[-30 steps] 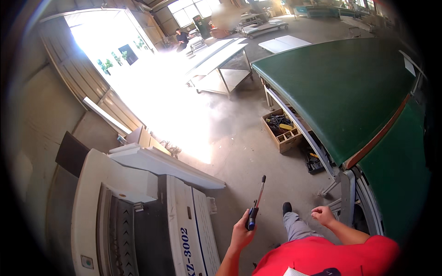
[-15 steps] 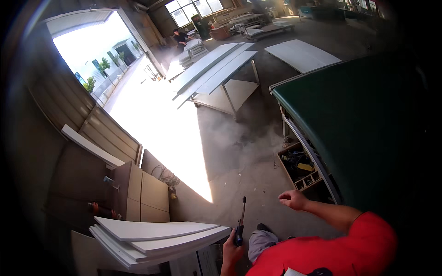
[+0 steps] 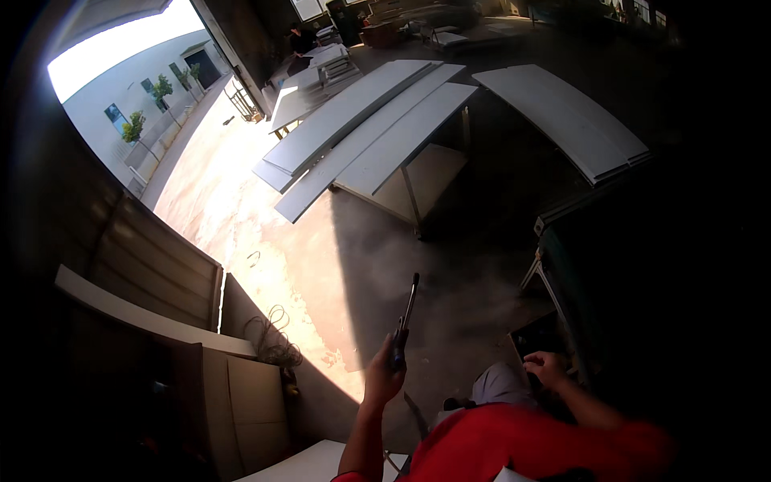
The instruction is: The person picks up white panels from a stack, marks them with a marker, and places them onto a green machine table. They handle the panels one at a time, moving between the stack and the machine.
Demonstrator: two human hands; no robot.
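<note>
My left hand (image 3: 384, 379) is closed around the handle of what looks like an air blow gun (image 3: 399, 344). Its long thin tube points forward and up over the floor, ending in a dark tip. My right hand (image 3: 548, 369) hangs by the dark bench on the right, its fingers loosely bent and slightly apart with nothing visible in them. Ahead, long pale panels (image 3: 353, 120) lie across a wheeled trolley (image 3: 438, 181). Close to my left forearm, at the lower edge, is part of a white panel (image 3: 309, 464).
More pale panels (image 3: 562, 120) lie at the right rear. A person (image 3: 302, 40) stands at another panel stack near the doorway. Coiled wire (image 3: 277, 341) lies by brown board-like boxes (image 3: 255, 394) on the left. A shadowed box (image 3: 534, 337) sits under the right bench.
My view has moved forward, so the trolley and panels appear larger. My left hand has raised the air blow gun further forward. The white panel stack on the left has mostly left view.
</note>
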